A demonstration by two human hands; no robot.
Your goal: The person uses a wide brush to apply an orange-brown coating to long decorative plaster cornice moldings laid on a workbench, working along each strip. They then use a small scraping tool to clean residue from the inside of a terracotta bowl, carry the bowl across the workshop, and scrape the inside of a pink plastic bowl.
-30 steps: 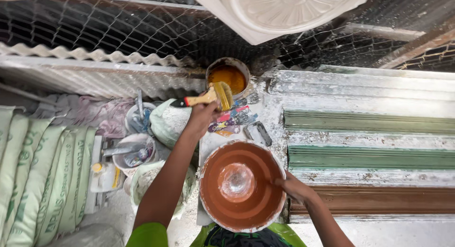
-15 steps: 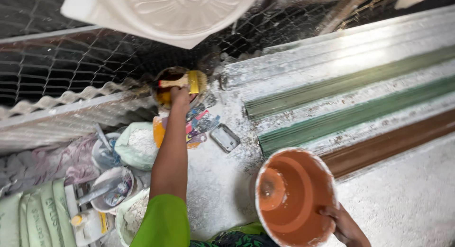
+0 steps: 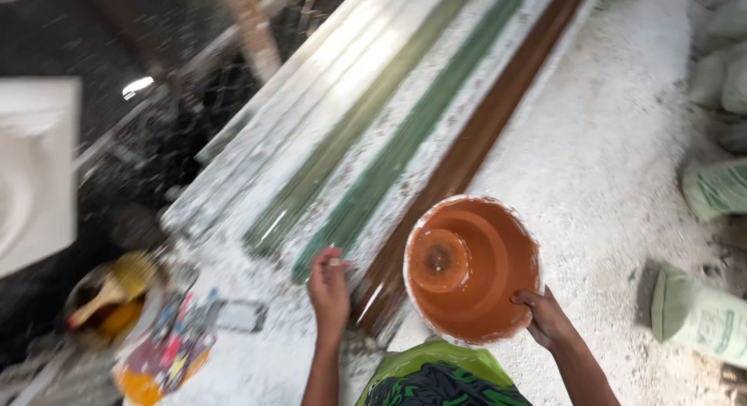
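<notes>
The right hand (image 3: 548,319) grips the lower right rim of a round orange bowl (image 3: 472,267), fingers curled over the edge and clamped on it. The bowl is held tilted so its inside faces up: the inner wall is a smooth terracotta orange with stepped rings, a raised round hub sits at the bottom left of the inside, and the rim is edged with a thin crust of white. It hangs just above the person's lap, over the near end of a long brown strip (image 3: 467,153) on the floor.

The left hand (image 3: 330,288) is raised beside the bowl, to its left, with fingers drawn loosely together and holding nothing that shows; its fingertips sit near the lower end of a green strip (image 3: 405,145). This strip, a second green one (image 3: 334,161) and the brown one lie side by side, running diagonally toward the top of the view across a floor (image 3: 607,141) covered in white powder.

Farther left, near the bottom left corner, a tin of yellow paint (image 3: 105,297) holds a brush (image 3: 117,281), blurred, with a paint-smeared sheet (image 3: 167,348) beside it. At the right edge lie pale green sacks (image 3: 700,312). A green garment (image 3: 436,371) shows at the bottom.
</notes>
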